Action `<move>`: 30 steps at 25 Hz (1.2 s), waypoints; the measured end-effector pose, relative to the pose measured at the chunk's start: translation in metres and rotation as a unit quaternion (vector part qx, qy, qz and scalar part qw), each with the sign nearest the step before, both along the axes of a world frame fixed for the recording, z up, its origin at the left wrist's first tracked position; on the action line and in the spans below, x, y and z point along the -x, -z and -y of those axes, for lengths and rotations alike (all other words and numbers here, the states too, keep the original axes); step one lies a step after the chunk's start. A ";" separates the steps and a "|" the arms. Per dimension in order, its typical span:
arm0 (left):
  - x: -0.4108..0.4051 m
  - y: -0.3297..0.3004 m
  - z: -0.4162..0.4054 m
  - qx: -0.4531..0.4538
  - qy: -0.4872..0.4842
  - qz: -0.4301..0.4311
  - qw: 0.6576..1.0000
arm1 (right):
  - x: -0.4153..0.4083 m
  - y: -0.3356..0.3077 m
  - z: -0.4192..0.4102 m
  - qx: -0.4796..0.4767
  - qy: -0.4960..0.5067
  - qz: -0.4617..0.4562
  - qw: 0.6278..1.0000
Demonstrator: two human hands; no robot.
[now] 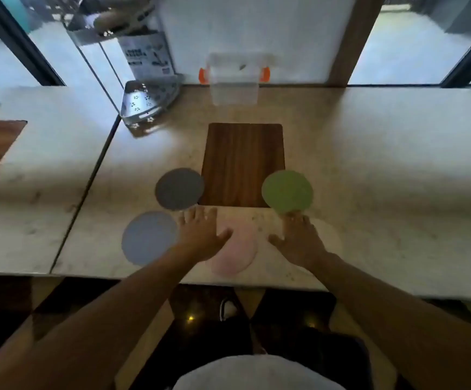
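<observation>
A person's right hand [302,240] lies flat, fingers spread, its fingertips touching the near edge of a round green mat [287,191] directly ahead. The left hand [200,232], also spread, rests on a pink mat [238,251] between the hands.

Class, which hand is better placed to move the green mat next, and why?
Right. The right hand has fingertips at the edge of the green mat; the left hand lies over the pink mat, farther off.
</observation>
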State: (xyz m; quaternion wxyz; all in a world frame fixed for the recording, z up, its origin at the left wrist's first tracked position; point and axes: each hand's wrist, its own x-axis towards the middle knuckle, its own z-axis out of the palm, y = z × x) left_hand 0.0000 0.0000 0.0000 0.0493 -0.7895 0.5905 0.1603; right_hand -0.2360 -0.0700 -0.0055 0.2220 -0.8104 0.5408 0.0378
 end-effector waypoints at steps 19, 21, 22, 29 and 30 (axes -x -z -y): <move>-0.016 0.055 -0.010 0.043 -0.216 -0.217 0.951 | -0.089 0.055 -0.049 -0.109 0.315 0.077 0.940; -0.019 0.058 -0.005 0.038 -0.268 -0.239 0.933 | -0.085 0.057 -0.045 -0.114 0.348 0.107 0.924; -0.019 0.058 -0.002 0.031 -0.294 -0.240 0.924 | -0.082 0.057 -0.042 -0.116 0.362 0.125 0.916; 0.008 0.043 0.029 0.039 -0.306 -0.281 0.909 | -0.025 0.045 -0.014 -0.097 0.386 0.222 0.890; 0.019 0.040 0.036 0.044 -0.290 -0.291 0.911 | -0.012 0.043 -0.010 -0.089 0.396 0.226 0.886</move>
